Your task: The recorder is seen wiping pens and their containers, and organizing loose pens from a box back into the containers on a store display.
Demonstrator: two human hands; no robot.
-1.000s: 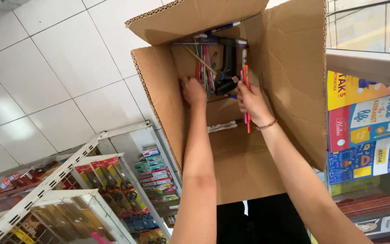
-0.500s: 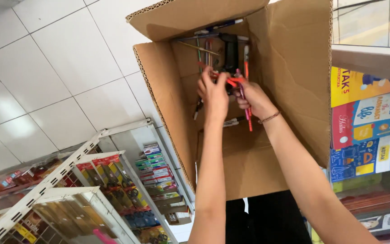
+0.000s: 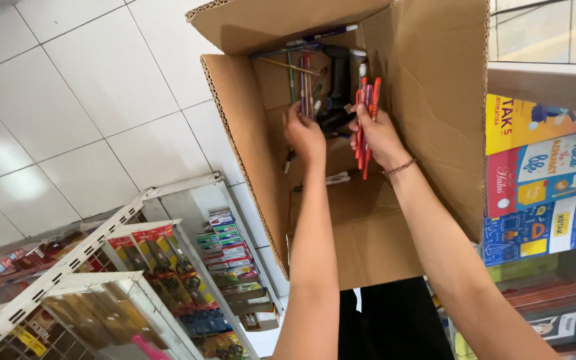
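Observation:
Both my arms reach into an open brown cardboard box [image 3: 428, 100] tipped on its side. My right hand [image 3: 378, 137] grips a bunch of red and orange pens [image 3: 367, 113] that stick up and down out of the fist. My left hand [image 3: 305, 133] is closed around a few thin pens and pencils [image 3: 307, 83] pointing upward. More pens, pencils and a black object [image 3: 339, 87] lie at the far end of the box. Two loose pens [image 3: 331, 179] rest on the box wall below my hands.
Colourful books [image 3: 541, 180] stand on a shelf at the right. A white wire display rack [image 3: 135, 267] with packaged stationery fills the lower left. White floor tiles [image 3: 88, 100] lie at the left, and dark trousers [image 3: 395, 327] show below the box.
Both hands have lifted from deeper in the box, each gathering pens. The right hand's red pen bundle now sits higher and the left hand has closed on thin pens.

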